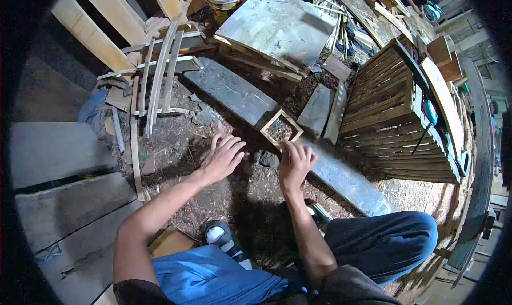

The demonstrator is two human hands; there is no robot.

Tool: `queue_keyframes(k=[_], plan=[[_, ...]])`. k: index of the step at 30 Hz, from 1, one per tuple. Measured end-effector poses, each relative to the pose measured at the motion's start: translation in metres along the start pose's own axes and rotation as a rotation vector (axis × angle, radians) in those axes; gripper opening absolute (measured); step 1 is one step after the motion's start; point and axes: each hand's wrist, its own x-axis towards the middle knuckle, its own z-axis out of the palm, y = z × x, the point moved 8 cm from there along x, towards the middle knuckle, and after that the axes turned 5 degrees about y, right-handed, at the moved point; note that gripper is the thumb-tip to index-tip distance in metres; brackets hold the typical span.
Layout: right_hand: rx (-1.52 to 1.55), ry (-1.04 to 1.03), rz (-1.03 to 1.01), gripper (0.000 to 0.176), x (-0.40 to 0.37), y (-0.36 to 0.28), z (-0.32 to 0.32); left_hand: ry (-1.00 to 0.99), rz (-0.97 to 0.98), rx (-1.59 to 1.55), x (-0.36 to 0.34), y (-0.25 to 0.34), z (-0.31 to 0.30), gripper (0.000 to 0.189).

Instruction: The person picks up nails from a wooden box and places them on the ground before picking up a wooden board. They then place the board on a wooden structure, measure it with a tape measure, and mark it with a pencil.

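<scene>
Wooden frame (272, 121): over the long grey board (234, 89)
Right hand (296, 163): seemingly grasping the wooden frame's near corner, thumb hidden
Left hand (221, 156): grip released, loosely bent above the floor (173, 163)

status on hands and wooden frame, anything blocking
Left hand open, empty. Right hand at near corner of wooden frame, grip unclear. Frame over grey plank. Dark lump between hands, not blocking.
</scene>
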Motion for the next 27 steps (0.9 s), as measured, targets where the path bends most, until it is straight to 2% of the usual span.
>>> queue_keyframes(k=[5,10,13,17,18,19,20,22,24,27], plan=[[0.035,-0.082,0.056,0.017,-0.025,0.003,0.002,0.016,0.021,0.013,-0.015,0.004,0.003,0.038],[0.025,-0.031,-0.014,0.020,0.023,0.005,0.001,0.044,0.077,0.054,-0.015,0.007,0.000,0.039],[-0.003,-0.028,-0.048,0.022,0.043,0.012,0.002,0.024,0.042,0.051,-0.004,0.003,-0.001,0.038],[0.096,0.000,-0.065,0.029,0.013,-0.007,-0.018,0.054,-0.013,0.011,-0.006,0.000,0.004,0.036],[0.099,-0.099,-0.075,0.029,-0.013,-0.012,-0.012,0.084,-0.037,-0.018,-0.009,-0.001,0.005,0.036],[0.122,-0.137,-0.121,0.021,-0.034,-0.022,-0.006,0.124,-0.024,0.002,-0.015,-0.002,0.008,0.035],[0.053,-0.253,-0.156,0.021,-0.058,-0.031,0.006,0.122,-0.024,0.001,-0.020,-0.002,0.014,0.035],[0.132,-0.399,-0.167,0.023,-0.099,-0.041,0.029,0.188,-0.065,0.011,-0.034,-0.005,0.015,0.033],[0.215,-0.451,-0.094,0.030,-0.118,-0.049,0.043,0.155,-0.111,0.020,-0.046,-0.007,0.016,0.031],[0.192,-0.505,-0.111,0.031,-0.129,-0.049,0.043,0.151,-0.127,-0.009,-0.061,-0.007,0.020,0.028]])
